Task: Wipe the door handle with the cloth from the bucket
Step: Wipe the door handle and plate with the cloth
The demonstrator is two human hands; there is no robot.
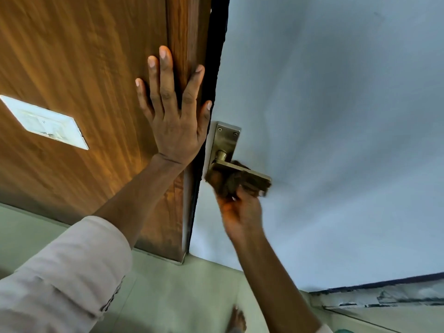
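**Cloth pressed to the lever, frame braced**

The door handle [237, 173] — a brass-coloured lever on a screwed backplate — is seen at the centre of the frame, mounted on the pale door [336, 116] just right of the dark gap at the door's edge. A dark cloth [230, 186] is bunched against the underside of the lever and is gripped by the right hand [240, 207], whose fingers are curled closed around it; the hand is blurred, so the exact finger placement cannot be told. The left hand [173, 111] is laid flat and fully open, holding nothing, on the wooden frame [96, 68] in the upper left of the frame. A white switch plate [45, 121] is set into that wood at the far left.

The cloth is judged soft, light and easily folded — best held in a wad so it wraps the stiff, smooth metal. The lever is likely to swing under pressure, so support from beneath would help. No bucket is in view.
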